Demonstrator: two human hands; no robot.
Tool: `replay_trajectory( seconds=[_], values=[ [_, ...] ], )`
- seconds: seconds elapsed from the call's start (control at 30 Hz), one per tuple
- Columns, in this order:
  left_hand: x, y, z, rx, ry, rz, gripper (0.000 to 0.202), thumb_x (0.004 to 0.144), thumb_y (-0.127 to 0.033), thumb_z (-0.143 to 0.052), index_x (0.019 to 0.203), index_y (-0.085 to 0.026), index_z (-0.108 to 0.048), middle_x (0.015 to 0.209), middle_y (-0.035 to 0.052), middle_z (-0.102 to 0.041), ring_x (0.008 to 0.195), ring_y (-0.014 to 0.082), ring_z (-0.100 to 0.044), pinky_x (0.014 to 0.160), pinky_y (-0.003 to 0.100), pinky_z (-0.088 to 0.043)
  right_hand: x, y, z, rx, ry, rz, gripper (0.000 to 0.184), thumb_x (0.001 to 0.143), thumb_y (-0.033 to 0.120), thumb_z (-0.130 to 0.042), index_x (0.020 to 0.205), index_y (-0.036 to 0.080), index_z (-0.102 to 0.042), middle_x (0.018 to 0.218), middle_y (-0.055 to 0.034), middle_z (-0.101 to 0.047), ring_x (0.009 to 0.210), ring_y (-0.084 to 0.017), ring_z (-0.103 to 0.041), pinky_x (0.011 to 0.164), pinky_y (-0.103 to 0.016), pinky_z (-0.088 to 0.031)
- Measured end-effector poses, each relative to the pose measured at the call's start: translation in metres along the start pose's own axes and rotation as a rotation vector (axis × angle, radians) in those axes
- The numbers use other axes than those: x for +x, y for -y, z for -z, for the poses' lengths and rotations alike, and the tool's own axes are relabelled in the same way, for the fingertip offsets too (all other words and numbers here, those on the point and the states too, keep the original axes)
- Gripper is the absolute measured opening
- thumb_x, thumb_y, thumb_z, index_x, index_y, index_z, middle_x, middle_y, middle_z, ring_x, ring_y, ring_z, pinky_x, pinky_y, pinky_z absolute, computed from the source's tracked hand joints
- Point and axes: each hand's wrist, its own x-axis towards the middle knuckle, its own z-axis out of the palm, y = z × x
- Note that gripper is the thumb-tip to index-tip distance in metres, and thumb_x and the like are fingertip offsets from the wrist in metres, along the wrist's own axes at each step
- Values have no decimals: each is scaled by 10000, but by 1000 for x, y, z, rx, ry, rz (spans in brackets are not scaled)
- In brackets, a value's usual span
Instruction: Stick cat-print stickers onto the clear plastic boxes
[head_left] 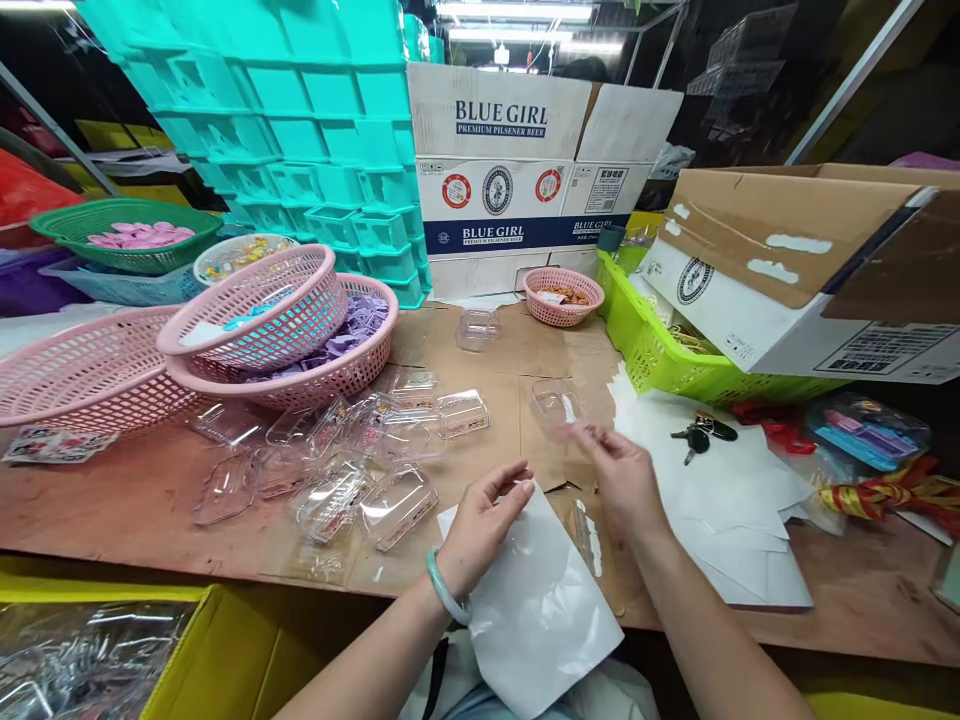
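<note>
My left hand (484, 525), with a pale green bangle at its wrist, has thumb and fingers closed on the top edge of a glossy white sheet (544, 600). The sheet hangs over the table's front edge towards my lap. My right hand (622, 480) is raised to the right of it, fingertips pinched together and slightly blurred; whatever they hold, if anything, is too small to make out. Just beyond those fingertips lies a clear plastic case (555, 402). Another clear case (478, 328) lies farther back. Several clear cases with small printed labels (397, 505) are heaped to the left.
Pink baskets (337, 375) stand at the left, one holding purple pieces. A small pink basket (562, 300) stands at the back. Turquoise crates (322, 150) and cartons (495, 190) rise behind. White papers (712, 500) with keys (697, 437) lie right, beside a lime basket (637, 340).
</note>
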Motion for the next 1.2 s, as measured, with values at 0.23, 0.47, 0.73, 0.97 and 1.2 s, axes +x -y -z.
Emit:
replay_trajectory(
  seconds=[0.23,0.47,0.73,0.97,1.2],
  values=[
    [0,-6,2,-350,-38,151,443,774,-423,-680,1127,-172,-588,1192,132,-585,997,194,-586,877,329,-470,77,-29,-6,-566,-191,236,426,795,265,-594,1208,178,-539,889,-74,-719,842,-239,-671,781,-402,-514],
    [-6,-19,27,-660,45,262,517,823,-548,-559,1258,-287,-458,1197,106,-545,947,231,-632,792,421,-522,-4,3,-27,-545,-38,1099,489,845,63,-533,1282,267,-459,1028,-48,-714,976,-187,-665,942,-415,-497],
    [-30,-3,36,-526,59,141,276,850,-332,-595,1088,-193,-608,1202,109,-568,997,223,-587,799,378,-525,-55,15,-30,-268,234,756,499,817,149,-626,1292,232,-500,1213,-101,-616,1189,-241,-537,1002,-447,-447],
    [-44,16,46,-339,123,95,387,813,-333,-657,1181,-222,-610,1347,116,-494,1243,315,-442,889,398,-497,-90,38,-31,137,102,-178,186,804,373,-662,808,187,-678,768,-34,-670,732,-174,-615,700,-280,-491],
    [-49,34,43,-407,135,42,366,831,-319,-640,1193,-264,-620,1352,73,-507,1249,286,-444,958,386,-452,-102,45,-38,93,172,-299,290,776,450,-663,716,166,-664,642,0,-591,634,-137,-526,622,-237,-418]
  ],
)
